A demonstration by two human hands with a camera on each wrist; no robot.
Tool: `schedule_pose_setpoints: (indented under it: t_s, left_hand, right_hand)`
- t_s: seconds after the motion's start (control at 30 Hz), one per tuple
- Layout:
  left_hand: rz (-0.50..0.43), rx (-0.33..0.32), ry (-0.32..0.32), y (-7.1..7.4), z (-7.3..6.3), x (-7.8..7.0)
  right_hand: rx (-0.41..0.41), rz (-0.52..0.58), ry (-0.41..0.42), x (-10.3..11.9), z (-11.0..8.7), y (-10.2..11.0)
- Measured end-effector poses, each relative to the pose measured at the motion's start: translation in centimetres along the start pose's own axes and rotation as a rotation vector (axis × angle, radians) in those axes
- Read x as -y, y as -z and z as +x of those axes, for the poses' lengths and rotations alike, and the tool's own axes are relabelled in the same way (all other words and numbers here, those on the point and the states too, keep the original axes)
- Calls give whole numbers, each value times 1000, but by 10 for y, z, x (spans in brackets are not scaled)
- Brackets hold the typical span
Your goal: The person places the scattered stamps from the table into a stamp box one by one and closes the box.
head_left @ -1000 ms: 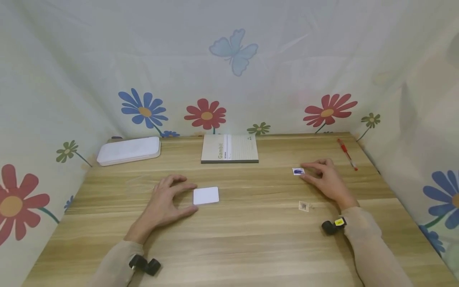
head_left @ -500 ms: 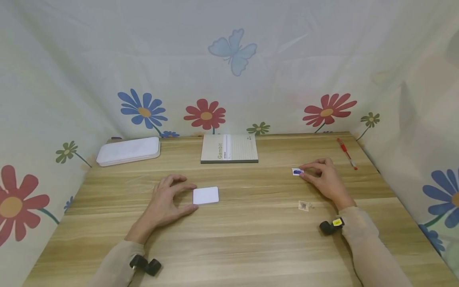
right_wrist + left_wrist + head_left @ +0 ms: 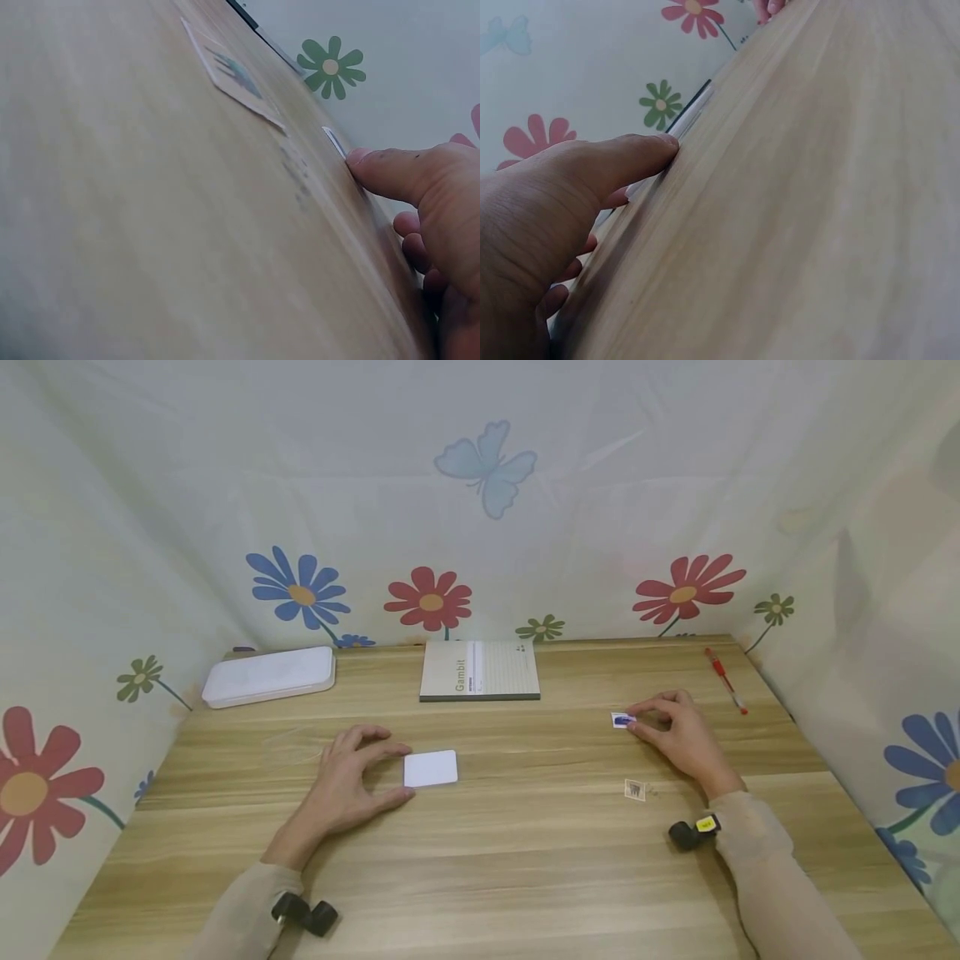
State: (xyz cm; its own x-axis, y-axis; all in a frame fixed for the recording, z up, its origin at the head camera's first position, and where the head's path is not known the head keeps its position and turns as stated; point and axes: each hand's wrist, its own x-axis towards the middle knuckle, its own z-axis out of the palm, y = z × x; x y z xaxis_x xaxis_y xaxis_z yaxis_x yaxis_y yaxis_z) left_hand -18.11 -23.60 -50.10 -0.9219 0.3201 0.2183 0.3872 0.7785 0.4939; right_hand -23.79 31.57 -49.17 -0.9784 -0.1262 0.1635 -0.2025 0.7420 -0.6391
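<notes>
On the wooden table my left hand (image 3: 347, 783) holds a small white card (image 3: 431, 769) with rounded corners. Its thumb and forefinger are at the near and far corners of the card's left edge. In the left wrist view the thumb (image 3: 641, 156) touches the card's edge. Over to the right, my right hand (image 3: 684, 737) pinches the right edge of a small stamp-like paper (image 3: 622, 719) with a blue picture and white border. The right wrist view shows this paper (image 3: 335, 142) nearly edge-on beside the thumb tip. A second, beige stamp-like paper (image 3: 635, 791) lies nearer to me.
A notebook (image 3: 480, 671) marked "Gambit" lies at the table's back edge. Back left is a white case (image 3: 270, 676), and a red pen (image 3: 725, 681) lies back right. Faint small marks (image 3: 652, 790) show beside the beige paper. Flower-printed cloth stands round the table.
My right hand has shifted very slightly left at the blue stamp-like paper. The left hand and the white card stay in place.
</notes>
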Motion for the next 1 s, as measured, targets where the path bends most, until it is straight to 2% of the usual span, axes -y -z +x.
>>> schedule_pose_setpoints:
  t_s: [0.57, 1.0]
  left_hand:
    - [-17, 1, -4, 1, 0, 1]
    - [-17, 4, -2, 0, 1, 3]
  right_hand:
    - [1, 7, -19, 2, 2, 1]
    - [-17, 7, 48, 3, 0, -1]
